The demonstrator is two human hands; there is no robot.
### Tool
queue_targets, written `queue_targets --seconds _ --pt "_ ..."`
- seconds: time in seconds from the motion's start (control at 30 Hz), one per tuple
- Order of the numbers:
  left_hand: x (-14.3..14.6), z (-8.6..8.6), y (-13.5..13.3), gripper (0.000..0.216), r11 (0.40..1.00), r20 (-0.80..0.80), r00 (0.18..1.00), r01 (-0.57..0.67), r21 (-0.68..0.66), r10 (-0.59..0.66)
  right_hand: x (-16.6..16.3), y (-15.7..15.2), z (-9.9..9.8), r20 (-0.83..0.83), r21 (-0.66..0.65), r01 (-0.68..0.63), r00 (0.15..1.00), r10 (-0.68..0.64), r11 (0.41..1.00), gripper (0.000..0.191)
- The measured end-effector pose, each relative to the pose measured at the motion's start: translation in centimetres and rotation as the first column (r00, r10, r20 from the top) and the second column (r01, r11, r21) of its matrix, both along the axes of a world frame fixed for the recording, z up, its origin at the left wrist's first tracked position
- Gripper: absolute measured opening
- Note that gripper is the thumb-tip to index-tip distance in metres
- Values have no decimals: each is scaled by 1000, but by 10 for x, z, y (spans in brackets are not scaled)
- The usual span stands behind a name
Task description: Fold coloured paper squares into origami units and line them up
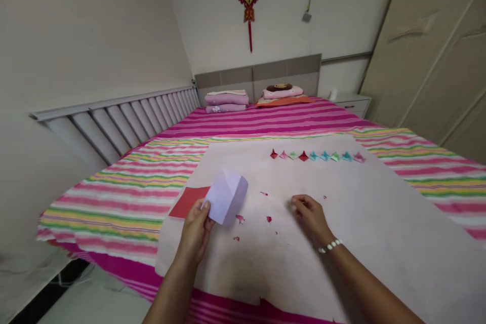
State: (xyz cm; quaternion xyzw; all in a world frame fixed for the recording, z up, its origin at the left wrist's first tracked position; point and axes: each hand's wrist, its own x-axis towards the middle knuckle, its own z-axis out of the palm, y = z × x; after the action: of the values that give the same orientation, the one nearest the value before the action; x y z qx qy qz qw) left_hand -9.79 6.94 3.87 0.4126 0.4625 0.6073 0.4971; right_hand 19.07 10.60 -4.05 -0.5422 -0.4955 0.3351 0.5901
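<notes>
My left hand (196, 230) pinches a folded pale lilac paper (227, 196) and holds it up above a large white sheet (379, 223) spread on the bed. Just behind that hand lies a flat red paper square (186, 201). My right hand (309, 215), with a white bead bracelet at the wrist, rests on the white sheet with its fingers curled at a small bit I cannot make out. Several tiny red scraps (240, 219) lie scattered between the two hands. Farther away, a row of several small folded paper shapes (315, 156) in red, pink, green and blue is lined up.
The bed has a pink, yellow and green striped cover (125, 197). Folded pink bedding (227, 100) and a pillow stack (283, 93) sit by the headboard. A slatted rail (125, 121) runs along the left wall, and wardrobe doors (436, 61) stand at the right.
</notes>
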Motion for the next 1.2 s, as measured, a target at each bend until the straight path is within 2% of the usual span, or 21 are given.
queue_targets --seconds 0.13,0.2,0.23,0.3,0.37,0.4,0.43,0.5,0.57,0.63,0.67,0.73,0.8,0.83,0.9,0.97,1.03,1.1,1.2 --pt "24 -4 -15 32 976 -142 965 215 -44 -219 -16 -34 36 -74 -49 -225 973 221 973 51" --pt "32 1 -22 30 943 -243 912 330 -41 -330 -22 -50 49 -257 -102 -424 885 388 900 66" --pt "35 4 -25 29 924 -283 883 380 -37 -374 -23 -56 54 -318 -120 -467 854 412 876 66" --pt "41 9 -30 26 876 -320 824 481 -40 -467 -23 -65 58 -395 -169 -521 814 427 837 45" --pt "45 12 -33 24 847 -321 795 529 -46 -514 -21 -71 58 -412 -196 -510 818 402 837 30" --pt "47 11 -33 22 855 -315 806 517 -39 -501 -20 -74 58 -401 -195 -484 833 381 853 28" --pt "49 10 -33 20 882 -313 835 471 -18 -453 -18 -77 57 -381 -183 -448 853 356 875 27" --pt "52 4 -33 24 950 -306 911 307 56 -277 -17 -82 57 -338 -136 -364 891 302 921 25" --pt "56 -4 -36 54 987 -239 965 129 96 -103 -16 -88 56 -317 -74 -293 913 256 953 23" --pt "62 -13 -41 80 998 -62 996 63 9 -63 -18 -94 55 -312 -24 -244 923 224 970 21" --pt "66 -18 -44 83 992 71 993 102 -76 -97 -19 -96 54 -310 -6 -230 926 217 973 20" --pt "76 -26 -51 70 926 327 915 315 -208 -237 -24 -101 52 -314 17 -218 925 212 976 20" --pt "85 -31 -56 51 839 499 792 503 -208 -351 -30 -104 49 -335 31 -217 917 215 976 20" --pt "89 -31 -57 44 831 540 765 520 -196 -351 -34 -105 47 -352 33 -218 911 215 975 20" --pt "93 -30 -58 36 871 547 792 444 -210 -272 -38 -108 47 -399 23 -221 892 211 975 22" --pt "94 -25 -57 33 904 465 861 349 -247 -205 -40 -110 48 -466 7 -211 864 190 978 47" --pt "91 -19 -56 31 912 334 914 323 -254 -230 -39 -111 52 -526 -20 -190 837 151 982 66" --pt "90 -13 -56 30 916 258 928 330 -229 -269 -37 -112 55 -552 -70 -197 824 127 978 56" --pt "95 -6 -59 32 904 361 875 397 -157 -321 -38 -113 59 -559 -127 -214 822 108 969 27"
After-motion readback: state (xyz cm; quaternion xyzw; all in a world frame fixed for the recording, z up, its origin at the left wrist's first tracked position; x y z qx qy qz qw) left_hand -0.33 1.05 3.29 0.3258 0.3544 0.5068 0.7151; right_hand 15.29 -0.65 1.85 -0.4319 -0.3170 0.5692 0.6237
